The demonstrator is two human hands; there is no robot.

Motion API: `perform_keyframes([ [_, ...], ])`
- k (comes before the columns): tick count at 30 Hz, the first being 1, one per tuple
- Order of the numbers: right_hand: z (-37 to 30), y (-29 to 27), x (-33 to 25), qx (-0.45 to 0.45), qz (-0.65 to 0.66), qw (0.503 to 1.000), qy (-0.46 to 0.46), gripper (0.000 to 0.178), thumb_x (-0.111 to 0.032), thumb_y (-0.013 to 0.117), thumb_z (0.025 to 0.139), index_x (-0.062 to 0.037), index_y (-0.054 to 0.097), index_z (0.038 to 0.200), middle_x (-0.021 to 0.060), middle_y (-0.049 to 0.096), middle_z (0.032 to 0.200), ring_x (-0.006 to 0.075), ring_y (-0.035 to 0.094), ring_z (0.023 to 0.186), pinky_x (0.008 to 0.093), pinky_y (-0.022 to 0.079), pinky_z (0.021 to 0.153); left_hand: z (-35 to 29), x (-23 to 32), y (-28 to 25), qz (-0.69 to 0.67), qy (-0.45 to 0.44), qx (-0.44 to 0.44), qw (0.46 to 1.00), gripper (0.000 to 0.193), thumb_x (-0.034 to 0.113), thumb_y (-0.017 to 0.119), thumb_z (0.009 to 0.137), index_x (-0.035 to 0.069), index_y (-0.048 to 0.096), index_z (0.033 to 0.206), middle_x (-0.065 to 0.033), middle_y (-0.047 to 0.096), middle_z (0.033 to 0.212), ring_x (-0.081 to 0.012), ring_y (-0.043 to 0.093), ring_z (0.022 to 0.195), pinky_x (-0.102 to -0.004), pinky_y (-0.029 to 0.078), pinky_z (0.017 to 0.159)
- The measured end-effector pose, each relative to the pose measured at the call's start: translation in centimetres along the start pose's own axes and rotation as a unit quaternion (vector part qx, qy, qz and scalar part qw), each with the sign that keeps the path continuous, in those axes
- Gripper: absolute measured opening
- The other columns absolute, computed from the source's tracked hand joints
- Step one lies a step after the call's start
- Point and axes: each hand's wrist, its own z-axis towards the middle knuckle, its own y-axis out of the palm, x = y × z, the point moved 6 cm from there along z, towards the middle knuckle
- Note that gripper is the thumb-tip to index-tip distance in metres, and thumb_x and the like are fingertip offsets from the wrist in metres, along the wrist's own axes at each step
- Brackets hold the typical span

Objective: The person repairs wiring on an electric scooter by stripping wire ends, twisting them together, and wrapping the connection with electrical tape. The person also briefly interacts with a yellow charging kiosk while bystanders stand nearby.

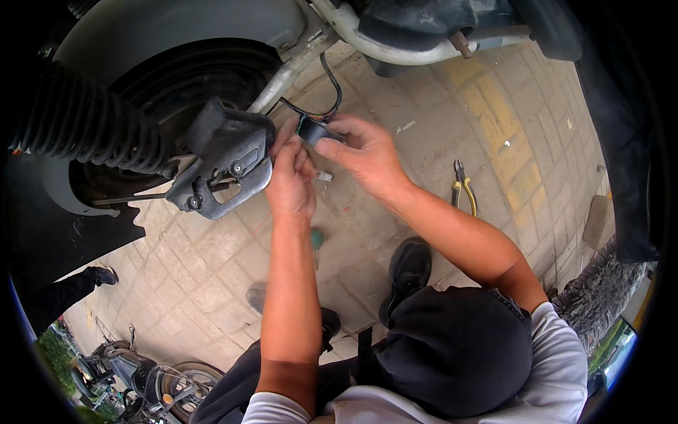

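Note:
A thin black cable (337, 83) hangs from the scooter frame and bends down to my hands, with some coloured wires showing near its lower end. My right hand (367, 154) pinches a dark, shiny roll of tape (315, 132) between thumb and fingers. Close against it, my left hand (292, 177) has its fingers curled and closed at the wires; the fingertips are partly hidden. To the left of this hand is a black and grey metal bracket (229, 159) with bolts, mounted beside the wheel.
A scooter wheel (191, 78) and black coil spring (85, 127) fill the upper left. Yellow-handled pliers (462, 189) lie on the paving right of my hands. A green-ended tool (316, 239) lies below them. Another two-wheeler (152, 381) stands lower left, near another person's foot (104, 275).

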Motion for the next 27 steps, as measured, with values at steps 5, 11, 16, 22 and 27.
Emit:
perform_keyframes([
  [5, -0.4, 0.2, -0.3, -0.002, 0.020, 1.000, 0.022, 0.031, -0.008, 0.071, 0.084, 0.0066, 0.059, 0.108, 0.0065, 0.059, 0.109, 0.0109, 0.057, 0.093, 0.0250, 0.050, 0.079, 0.4, -0.1, -0.5, 0.049, 0.036, -0.001, 0.998, 0.037, 0.014, 0.049, 0.090, -0.004, 0.057, 0.122, 0.0075, 0.032, 0.062, -0.0030, 0.029, 0.054, -0.0199, 0.024, 0.047],
  [11, -0.3, 0.2, -0.3, 0.001, 0.021, 1.000, 0.003, 0.029, -0.006, 0.070, 0.084, 0.0074, 0.059, 0.108, 0.0064, 0.058, 0.111, 0.0118, 0.058, 0.094, 0.0258, 0.050, 0.080, 0.6, -0.4, -1.0, 0.069, 0.033, -0.008, 0.997, 0.036, 0.016, 0.048, 0.091, -0.003, 0.058, 0.121, 0.0076, 0.032, 0.062, -0.0033, 0.028, 0.054, -0.0203, 0.024, 0.048],
  [16, 0.1, 0.5, -0.4, -0.022, -0.004, 1.000, 0.000, 0.028, -0.004, 0.070, 0.083, 0.0089, 0.059, 0.106, 0.0069, 0.057, 0.110, 0.0128, 0.058, 0.096, 0.0264, 0.051, 0.081, 0.4, 0.2, -0.8, 0.155, 0.070, -0.005, 0.985, 0.034, 0.015, 0.046, 0.094, 0.001, 0.058, 0.123, 0.0071, 0.036, 0.063, -0.0029, 0.031, 0.055, -0.0208, 0.025, 0.049],
  [22, -0.6, 0.3, -1.6, 0.022, -0.136, 0.990, -0.013, 0.038, -0.011, 0.073, 0.082, 0.0055, 0.056, 0.113, 0.0097, 0.051, 0.117, 0.0174, 0.056, 0.104, 0.0302, 0.049, 0.087, -0.9, -0.6, 0.0, 0.095, 0.093, 0.045, 0.990, 0.031, 0.016, 0.049, 0.096, 0.002, 0.057, 0.122, 0.0061, 0.043, 0.066, -0.0023, 0.035, 0.058, -0.0195, 0.027, 0.052],
  [27, -2.0, 1.2, -3.9, 0.012, -0.200, 0.978, -0.066, 0.045, -0.014, 0.071, 0.084, 0.0011, 0.052, 0.122, 0.0110, 0.046, 0.124, 0.0200, 0.052, 0.112, 0.0337, 0.048, 0.094, -2.1, -2.0, 0.2, 0.135, 0.115, 0.123, 0.976, 0.042, 0.018, 0.054, 0.095, 0.002, 0.046, 0.133, 0.0015, 0.053, 0.073, -0.0060, 0.045, 0.065, -0.0204, 0.036, 0.059],
])
